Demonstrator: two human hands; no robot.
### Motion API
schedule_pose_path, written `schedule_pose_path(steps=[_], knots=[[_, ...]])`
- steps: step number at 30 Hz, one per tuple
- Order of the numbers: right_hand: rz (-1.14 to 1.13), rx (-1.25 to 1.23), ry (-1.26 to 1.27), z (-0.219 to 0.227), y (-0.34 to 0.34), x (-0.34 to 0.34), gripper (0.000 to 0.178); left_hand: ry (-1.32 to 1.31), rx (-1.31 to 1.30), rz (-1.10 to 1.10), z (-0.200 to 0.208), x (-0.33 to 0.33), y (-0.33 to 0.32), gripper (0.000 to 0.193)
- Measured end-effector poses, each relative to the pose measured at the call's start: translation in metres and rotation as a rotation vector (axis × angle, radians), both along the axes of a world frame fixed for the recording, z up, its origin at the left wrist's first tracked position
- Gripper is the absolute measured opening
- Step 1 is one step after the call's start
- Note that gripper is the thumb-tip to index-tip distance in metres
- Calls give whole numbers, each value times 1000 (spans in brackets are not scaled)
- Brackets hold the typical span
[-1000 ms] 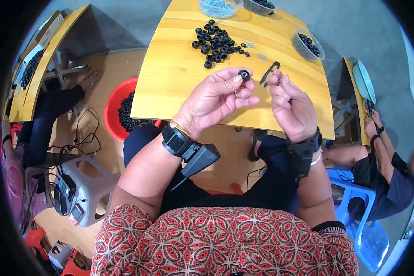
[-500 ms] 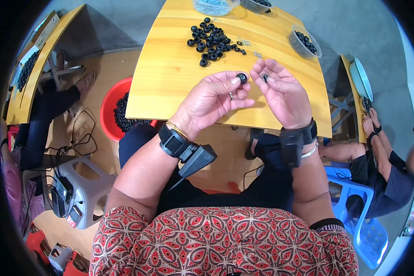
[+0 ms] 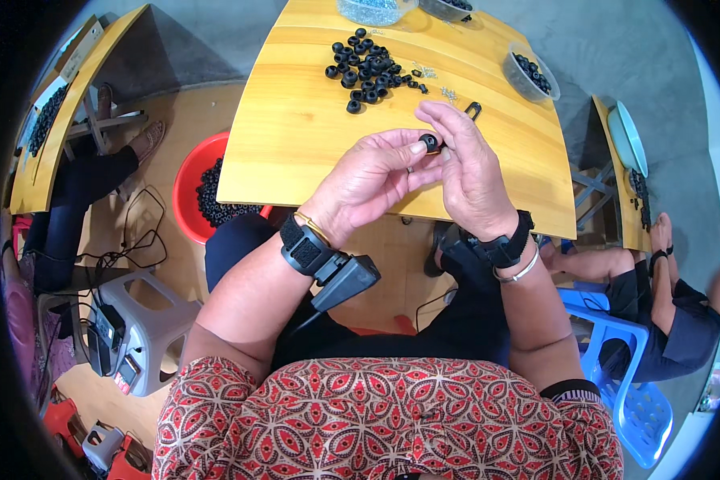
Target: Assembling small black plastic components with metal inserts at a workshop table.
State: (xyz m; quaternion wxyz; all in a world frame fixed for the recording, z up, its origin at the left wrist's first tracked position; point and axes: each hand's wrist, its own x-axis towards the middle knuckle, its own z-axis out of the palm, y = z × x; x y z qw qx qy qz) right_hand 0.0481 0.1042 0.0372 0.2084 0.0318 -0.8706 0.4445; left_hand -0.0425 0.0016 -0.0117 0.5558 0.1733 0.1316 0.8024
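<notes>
Between the thumb and fingers of my left hand (image 3: 376, 172) sits a round black plastic part (image 3: 429, 142) with small holes in its face, held just above the near part of the table. My right hand (image 3: 474, 176) meets it from the right, its thumb and fingertips closed at the part's side. Whatever those right fingertips hold is hidden behind the hand. Beyond my hands lies a loose pile of similar round black parts (image 3: 366, 70), with smaller black pieces (image 3: 416, 82) and little silvery bits (image 3: 448, 95) to its right.
A black loop-shaped item (image 3: 474, 110) lies beyond my right hand. Clear tubs (image 3: 528, 76) stand at the table's right and far edges. A red basin (image 3: 186, 200) of black parts is on the floor at left. A co-worker (image 3: 680, 312) sits at right near a blue stool (image 3: 616, 344).
My right hand has turned and moved in against the round part in my left hand. The small dark piece in its fingers has gone out of sight. The co-worker's hands have lowered.
</notes>
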Motion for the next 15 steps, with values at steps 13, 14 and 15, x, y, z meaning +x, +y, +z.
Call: schedule_pose_path(steps=[13,14,15], knots=[[-217,140,149,-10,30,2,32,-277,-42,33,4,-5,-2,20],[-223,136,141,-11,32,2,30,-269,-45,40,5,-5,-2,20],[-227,132,133,-10,31,2,27,-228,-46,41,5,-6,-2,20]])
